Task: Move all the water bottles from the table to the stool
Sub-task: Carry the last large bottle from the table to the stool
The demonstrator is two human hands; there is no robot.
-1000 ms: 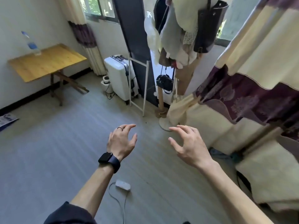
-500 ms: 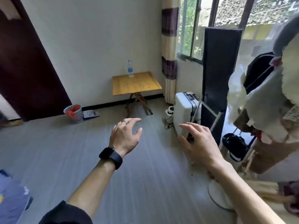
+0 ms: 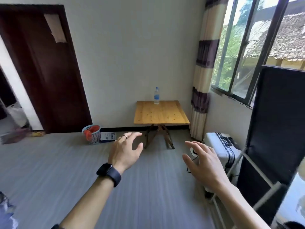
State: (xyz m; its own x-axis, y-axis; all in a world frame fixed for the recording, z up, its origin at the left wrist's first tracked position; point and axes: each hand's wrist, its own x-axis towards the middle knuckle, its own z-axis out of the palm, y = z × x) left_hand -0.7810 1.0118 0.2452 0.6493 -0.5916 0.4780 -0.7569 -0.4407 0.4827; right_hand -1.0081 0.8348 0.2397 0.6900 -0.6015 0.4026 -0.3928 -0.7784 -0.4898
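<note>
One clear water bottle (image 3: 156, 96) with a blue cap and label stands upright at the back edge of a small wooden folding table (image 3: 160, 114) against the far wall. My left hand (image 3: 124, 150), with a ring and a dark watch on the wrist, is held out in front of me, fingers apart and empty. My right hand (image 3: 203, 163) is also stretched forward, fingers spread, holding nothing. Both hands are well short of the table, above the grey floor. No stool is in view.
A white suitcase (image 3: 222, 148) stands at the right under the window, beside a tall black panel (image 3: 274, 123). A blue basket (image 3: 91, 133) and a booklet (image 3: 108, 136) lie by the wall left of the table. A dark door (image 3: 44, 71) is at left.
My view has swung left, from the curtain and coat rack to facing the table straight on. Both hands stay open and held forward; the table and bottle now sit centred ahead.
</note>
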